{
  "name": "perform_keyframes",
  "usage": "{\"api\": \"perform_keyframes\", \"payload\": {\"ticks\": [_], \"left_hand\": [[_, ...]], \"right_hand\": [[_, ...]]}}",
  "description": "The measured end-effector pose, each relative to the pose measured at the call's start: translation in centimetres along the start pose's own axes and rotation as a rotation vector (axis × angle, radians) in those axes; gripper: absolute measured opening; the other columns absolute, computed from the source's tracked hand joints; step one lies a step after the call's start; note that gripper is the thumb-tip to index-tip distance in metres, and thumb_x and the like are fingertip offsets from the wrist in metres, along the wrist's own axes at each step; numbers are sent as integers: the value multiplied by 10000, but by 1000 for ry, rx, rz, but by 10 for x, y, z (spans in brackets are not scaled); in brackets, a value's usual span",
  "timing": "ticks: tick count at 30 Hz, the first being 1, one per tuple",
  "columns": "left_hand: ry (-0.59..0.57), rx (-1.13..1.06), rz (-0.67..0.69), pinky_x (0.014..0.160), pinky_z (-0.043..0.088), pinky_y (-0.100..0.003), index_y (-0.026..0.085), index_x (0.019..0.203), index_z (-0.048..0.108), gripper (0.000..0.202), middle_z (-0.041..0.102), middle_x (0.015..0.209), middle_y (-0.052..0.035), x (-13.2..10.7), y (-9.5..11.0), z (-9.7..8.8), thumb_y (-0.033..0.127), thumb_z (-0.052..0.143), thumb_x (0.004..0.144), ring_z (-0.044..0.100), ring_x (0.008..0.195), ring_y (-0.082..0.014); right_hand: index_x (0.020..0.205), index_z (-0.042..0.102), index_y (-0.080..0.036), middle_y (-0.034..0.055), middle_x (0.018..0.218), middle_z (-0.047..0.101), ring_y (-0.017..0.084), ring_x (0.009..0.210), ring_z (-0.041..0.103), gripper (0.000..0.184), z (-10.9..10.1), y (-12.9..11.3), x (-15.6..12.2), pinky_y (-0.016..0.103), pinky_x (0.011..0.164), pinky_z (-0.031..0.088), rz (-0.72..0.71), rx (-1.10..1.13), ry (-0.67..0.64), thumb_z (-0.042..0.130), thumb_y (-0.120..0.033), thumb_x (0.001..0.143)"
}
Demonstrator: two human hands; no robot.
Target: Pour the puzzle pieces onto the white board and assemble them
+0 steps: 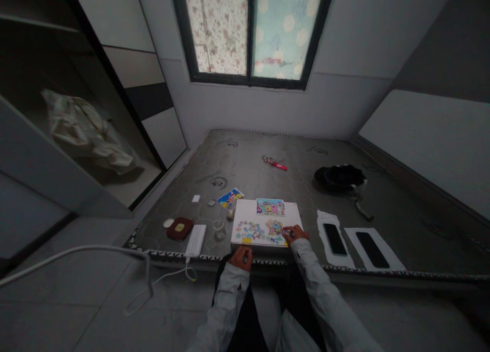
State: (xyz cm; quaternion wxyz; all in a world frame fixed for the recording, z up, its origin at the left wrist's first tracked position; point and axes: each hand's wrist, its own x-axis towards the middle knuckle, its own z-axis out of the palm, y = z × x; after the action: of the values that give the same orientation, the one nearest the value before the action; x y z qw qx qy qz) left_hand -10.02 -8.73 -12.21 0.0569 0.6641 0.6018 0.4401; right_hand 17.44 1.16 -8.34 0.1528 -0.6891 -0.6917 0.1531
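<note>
Person, seen from above — two arms in long, pale grey-white sleeves, the cloth loose and creased, cuffs ending at the wrists. Left hand (241, 257) and right hand (295, 234) were bare — no gloves visible. Dark, near-black garment covered the lap between the sleeves.

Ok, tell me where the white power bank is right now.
In the head view, the white power bank lies at the mattress's near edge, left of the puzzle board, between the maroon case and the glass.
</note>
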Motion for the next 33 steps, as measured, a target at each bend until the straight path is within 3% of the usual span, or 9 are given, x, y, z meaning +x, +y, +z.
{"api": "perform_keyframes", "payload": {"ticks": [3,7,12,15,18,21,24,28,33], "left_hand": [[19,17,-20,655,469,-183,218,778,679,274,696,741,-6,0,0,1,260,464,943,646,682,-99],[17,33,-38,666,469,-194,213,780,679,286,694,744,-11,-1,2,2,274,457,951,637,683,-104],[-23,11,-32,667,478,-196,220,803,689,279,713,764,-14,-1,0,2,281,456,944,657,709,-109],[-16,-1,-68,684,481,-202,219,807,689,285,717,778,-18,-1,1,1,287,451,948,663,725,-111],[-15,-14,-84,686,476,-207,222,802,685,278,711,774,-17,-1,5,0,282,457,949,654,715,-111],[-18,-13,-91,676,469,-216,225,807,683,257,711,772,-25,0,8,-2,265,470,945,651,720,-119],[-9,-5,-90,666,465,-216,223,808,679,243,712,775,-28,0,9,-4,252,477,939,651,719,-120],[2,7,-89,654,463,-205,226,815,676,233,711,781,-12,-1,8,-4,258,479,935,648,700,-109],[17,18,-70,647,472,-210,226,792,677,245,697,731,-18,0,8,-4,258,485,941,646,681,-116]], "right_hand": [[981,758,-289,1,963,685,164,883,631,228,1,0,3,292,834,386,27,31,24,682,-402,798],[856,777,-269,8,898,727,185,869,649,208,1,9,10,277,791,427,188,129,53,682,-434,773],[929,776,-248,31,863,753,185,761,668,296,-9,29,15,275,690,452,347,163,81,600,-465,830],[891,776,-249,42,838,750,202,751,662,289,-17,32,14,305,710,442,388,133,72,624,-482,812],[924,772,-259,40,879,739,207,828,658,274,-23,24,15,320,772,420,337,53,85,633,-467,811],[1003,760,-282,26,937,715,191,904,638,263,-22,11,19,313,822,392,179,-45,113,612,-425,839],[1026,756,-307,14,960,686,178,930,622,241,-17,0,24,308,841,365,47,-156,42,624,-400,848],[974,753,-305,10,998,676,171,937,613,176,-13,-3,29,314,856,339,18,-228,-21,653,-370,844],[914,748,-273,1,952,699,159,906,617,152,-18,-1,32,303,835,337,40,-185,20,657,-377,850]]}}
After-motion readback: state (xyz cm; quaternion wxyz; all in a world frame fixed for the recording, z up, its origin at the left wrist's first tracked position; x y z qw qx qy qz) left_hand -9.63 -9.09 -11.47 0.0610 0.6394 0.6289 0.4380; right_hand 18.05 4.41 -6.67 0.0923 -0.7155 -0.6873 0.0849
